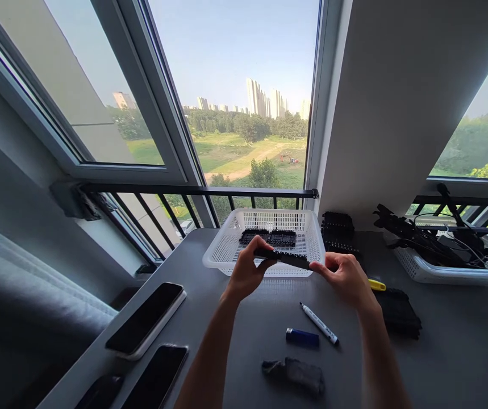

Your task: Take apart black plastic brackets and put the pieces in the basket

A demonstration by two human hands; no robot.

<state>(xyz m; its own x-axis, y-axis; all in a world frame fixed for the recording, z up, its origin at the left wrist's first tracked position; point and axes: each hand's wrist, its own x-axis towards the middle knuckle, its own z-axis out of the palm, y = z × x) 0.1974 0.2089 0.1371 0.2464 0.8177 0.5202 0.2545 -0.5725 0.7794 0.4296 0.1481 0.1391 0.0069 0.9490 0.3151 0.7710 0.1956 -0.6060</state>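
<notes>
Between my two hands, above the front rim of a white plastic basket (218, 250), I hold a flat black plastic strip (292, 259) with a row of small notches along its upper edge. My left hand (250, 270) pinches its left end between thumb and fingers. At the right end, my right hand (341, 275) grips it with the thumb along the edge and the other fingers curled. Inside the basket lie similar black notched pieces (283, 237), apart from my hands. Part of the strip's left end is hidden by my fingers.
In front lie a white marker (319, 324), a blue lighter-like object (302, 337) and a dark cloth (293, 376). Phones (145, 318) rest at left. Stacked black parts (338, 233), a yellow-handled tool (377, 285) and a basket of black parts and cables (439, 272) stand right.
</notes>
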